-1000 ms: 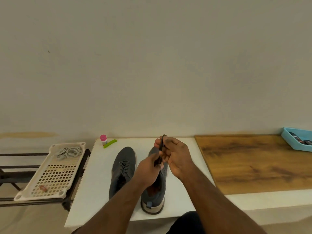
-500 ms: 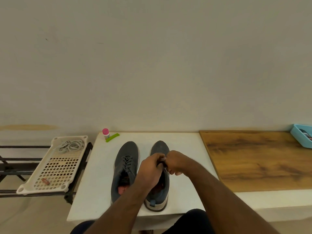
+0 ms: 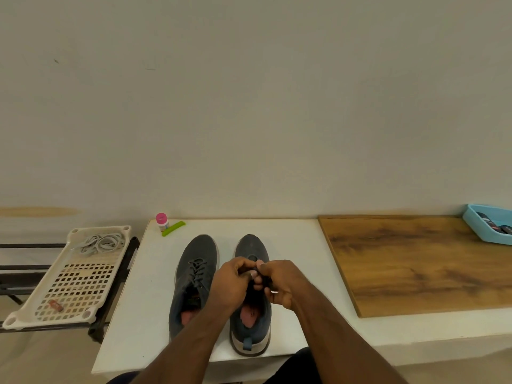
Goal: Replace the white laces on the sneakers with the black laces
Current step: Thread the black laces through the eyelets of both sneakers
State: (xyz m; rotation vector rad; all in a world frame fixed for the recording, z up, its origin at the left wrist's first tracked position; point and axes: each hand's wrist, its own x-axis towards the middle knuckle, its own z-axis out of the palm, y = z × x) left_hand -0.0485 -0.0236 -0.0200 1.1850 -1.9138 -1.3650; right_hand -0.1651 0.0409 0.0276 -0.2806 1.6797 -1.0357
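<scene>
I have both hands over the right shoe [image 3: 250, 325], which sits heel toward me on the white bench [image 3: 133, 314]. My left hand [image 3: 231, 284] is curled, thumb and fingers closed together at the shoe's throat, and my right hand [image 3: 279, 281] is curled too, its fingers closed on something dark just where the two hands meet. That dark bit looks like the black lace [image 3: 266, 281], but most of it is hidden by my fingers, so I cannot tell how far it is threaded or whether the left hand has hold of it as well. The hands touch each other above the tongue.

The left shoe [image 3: 194, 278] stands just beside the right one, toes pointing at the wall, with dark laces [image 3: 198, 268] already crossed through its eyelets. Reddish insoles show inside both shoes.

The white laces [image 3: 101, 242] lie in a loose pile at the far end of a pale slotted tray [image 3: 69, 286], which rests on a dark rack [image 3: 16, 273] left of the bench, well apart from the shoes. A small reddish item [image 3: 56, 305] lies near the tray's near end.

At the bench's far left corner stand a pink-capped bottle [image 3: 161, 221] and, just beside it, a green stick [image 3: 173, 228]. To the right is a wooden board [image 3: 421, 261], with a blue bin [image 3: 490, 227] at its far edge.
</scene>
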